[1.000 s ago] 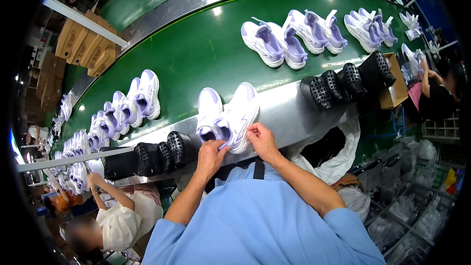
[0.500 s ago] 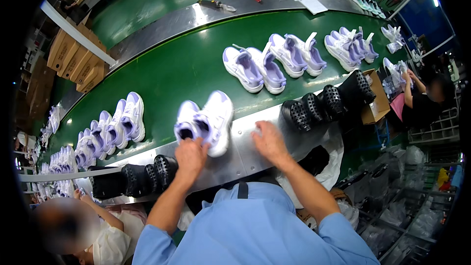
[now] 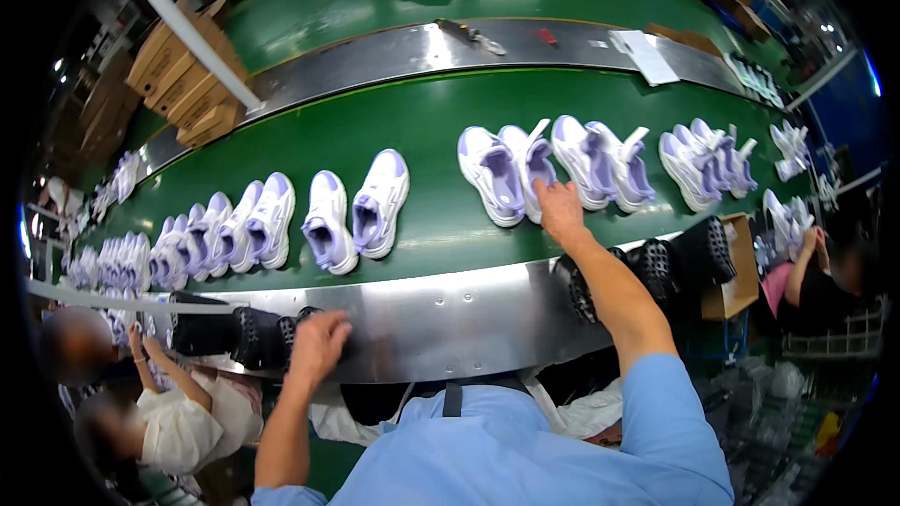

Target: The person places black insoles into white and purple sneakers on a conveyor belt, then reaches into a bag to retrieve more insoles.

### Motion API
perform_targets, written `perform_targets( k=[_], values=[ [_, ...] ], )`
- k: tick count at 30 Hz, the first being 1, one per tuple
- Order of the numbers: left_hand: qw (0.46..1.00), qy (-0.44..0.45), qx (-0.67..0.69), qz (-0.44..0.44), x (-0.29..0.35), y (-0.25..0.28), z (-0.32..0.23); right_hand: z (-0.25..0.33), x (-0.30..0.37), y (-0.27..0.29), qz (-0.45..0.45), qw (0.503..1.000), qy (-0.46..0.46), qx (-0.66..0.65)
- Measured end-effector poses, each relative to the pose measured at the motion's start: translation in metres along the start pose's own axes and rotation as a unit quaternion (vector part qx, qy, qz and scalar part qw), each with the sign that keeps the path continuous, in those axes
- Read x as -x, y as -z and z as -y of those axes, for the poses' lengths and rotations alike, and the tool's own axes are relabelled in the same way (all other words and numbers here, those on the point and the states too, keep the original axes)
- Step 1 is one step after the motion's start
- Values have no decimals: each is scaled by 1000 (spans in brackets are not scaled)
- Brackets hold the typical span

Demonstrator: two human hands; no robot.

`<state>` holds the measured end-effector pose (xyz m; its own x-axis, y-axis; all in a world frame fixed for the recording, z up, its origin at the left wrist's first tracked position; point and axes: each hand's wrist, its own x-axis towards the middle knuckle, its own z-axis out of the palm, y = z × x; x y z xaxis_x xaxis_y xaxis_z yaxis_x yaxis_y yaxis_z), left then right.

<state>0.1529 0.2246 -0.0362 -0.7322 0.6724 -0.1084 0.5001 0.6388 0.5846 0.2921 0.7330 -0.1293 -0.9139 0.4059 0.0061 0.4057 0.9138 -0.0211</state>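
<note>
At 1 o'clock from the wearer, right hand (image 3: 562, 213) is over the green desk (image 3: 427, 234), fingers slightly bent, fingertips at the heel end of a white-and-lavender sneaker (image 3: 520, 156). Can't tell if it's actually gripped. Its mate (image 3: 480, 167) stands just beside it, toward 9. Left hand (image 3: 321, 345) at 10 o'clock, half open, fingers loosely curled, no item visible in it. It overlaps the near end of a row of black shoe-shaped pieces (image 3: 251, 335); contact unclear. Separate sneaker pair (image 3: 382, 189) upright at 11, toes toward 12, clear of both hands. More sneakers (image 3: 272, 223) lined up at 10. Second black row (image 3: 653, 267) near 2, open carton (image 3: 741, 267) just past it. White sheet (image 3: 649, 58) on the far metal rail (image 3: 375, 61), 1 o'clock.
</note>
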Motion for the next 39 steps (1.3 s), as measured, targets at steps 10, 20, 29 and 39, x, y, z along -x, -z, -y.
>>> perform_targets(
  k=[10,20,29,39],
  values=[
    [993,-50,46,96,61,-41,-59,67,-7,14,42,997,67,10],
    [988,-96,108,61,-90,-98,-92,206,200,37,14,987,104,-125],
    [971,-14,124,203,-103,-96,-112,35,312,81,-264,809,-448,-274],
    [987,-108,-21,116,-105,-108,-144,-177,304,10,-18,866,-499,-22]
  ],
)
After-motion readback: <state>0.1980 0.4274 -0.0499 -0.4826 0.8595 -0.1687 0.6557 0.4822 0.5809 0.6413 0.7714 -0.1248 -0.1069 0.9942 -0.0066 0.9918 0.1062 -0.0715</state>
